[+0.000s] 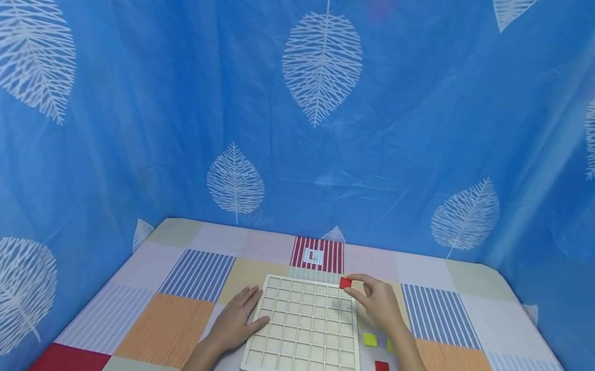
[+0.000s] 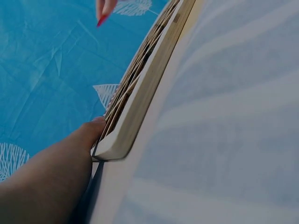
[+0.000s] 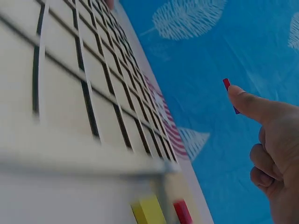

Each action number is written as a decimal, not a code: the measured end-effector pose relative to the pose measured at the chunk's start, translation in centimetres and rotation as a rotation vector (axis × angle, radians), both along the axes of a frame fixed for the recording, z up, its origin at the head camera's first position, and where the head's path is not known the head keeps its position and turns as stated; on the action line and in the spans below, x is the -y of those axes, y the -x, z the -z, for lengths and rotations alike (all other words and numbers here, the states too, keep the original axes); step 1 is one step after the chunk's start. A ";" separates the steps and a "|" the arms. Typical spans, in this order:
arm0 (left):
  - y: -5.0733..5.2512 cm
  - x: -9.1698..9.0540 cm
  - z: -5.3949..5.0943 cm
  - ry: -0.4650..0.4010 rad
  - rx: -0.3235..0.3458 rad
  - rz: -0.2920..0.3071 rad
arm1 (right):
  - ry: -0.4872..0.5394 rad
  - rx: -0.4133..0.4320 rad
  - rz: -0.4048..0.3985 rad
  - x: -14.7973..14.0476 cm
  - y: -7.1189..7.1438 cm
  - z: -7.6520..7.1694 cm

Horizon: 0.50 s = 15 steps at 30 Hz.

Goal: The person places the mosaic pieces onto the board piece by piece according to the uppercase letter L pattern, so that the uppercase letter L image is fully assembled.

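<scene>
My right hand pinches a small red square tile between thumb and fingers, over the far right corner of a pale gridded board. In the right wrist view that tile appears edge-on at the thumb tip, raised off the board. At the board's left side rests my left hand, its thumb lying on the rim and the other fingers extended along the outside. The left wrist view has the left thumb touching the board's edge. The grid compartments look bare.
Right of the board lie a yellow tile, another yellow tile partly hidden by the right forearm, and a red tile. Beyond the board is a small card with a printed grid. Blue curtains enclose the patchwork-covered table.
</scene>
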<state>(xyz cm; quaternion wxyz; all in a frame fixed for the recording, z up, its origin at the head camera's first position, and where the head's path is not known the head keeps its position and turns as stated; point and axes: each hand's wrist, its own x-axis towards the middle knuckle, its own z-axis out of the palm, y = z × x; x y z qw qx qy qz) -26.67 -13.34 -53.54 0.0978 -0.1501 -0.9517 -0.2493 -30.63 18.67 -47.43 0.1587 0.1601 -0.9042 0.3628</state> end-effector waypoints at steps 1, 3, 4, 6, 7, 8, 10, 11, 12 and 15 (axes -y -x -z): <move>0.0 0.0 -0.1 -0.004 -0.004 0.002 | 0.004 0.000 -0.018 0.7 0.3 0.0; 0.0 0.0 -0.2 -0.008 -0.006 0.002 | 0.006 0.004 -0.047 2.2 0.8 0.3; 0.0 0.0 -0.2 -0.008 -0.007 0.003 | 0.005 0.004 -0.062 2.9 1.0 0.5; -0.1 0.0 -0.2 -0.004 -0.005 0.003 | -0.006 0.008 -0.088 4.2 1.2 0.9; -0.1 0.0 -0.2 -0.003 -0.003 0.004 | -0.016 0.016 -0.092 4.9 1.3 1.2; -0.1 0.0 -0.2 -0.004 -0.002 0.005 | -0.024 0.021 -0.099 5.5 1.3 1.4; -0.1 0.0 -0.2 -0.005 -0.003 0.007 | -0.041 0.039 -0.109 6.6 1.4 2.0; -0.1 0.0 -0.2 -0.005 -0.004 0.009 | -0.056 0.050 -0.107 7.0 1.3 2.3; -0.1 0.0 -0.2 -0.007 -0.006 0.011 | -0.068 0.067 -0.105 7.4 1.3 2.6; -0.1 0.1 -0.2 -0.003 -0.013 0.013 | -0.092 0.107 -0.108 8.3 1.2 3.3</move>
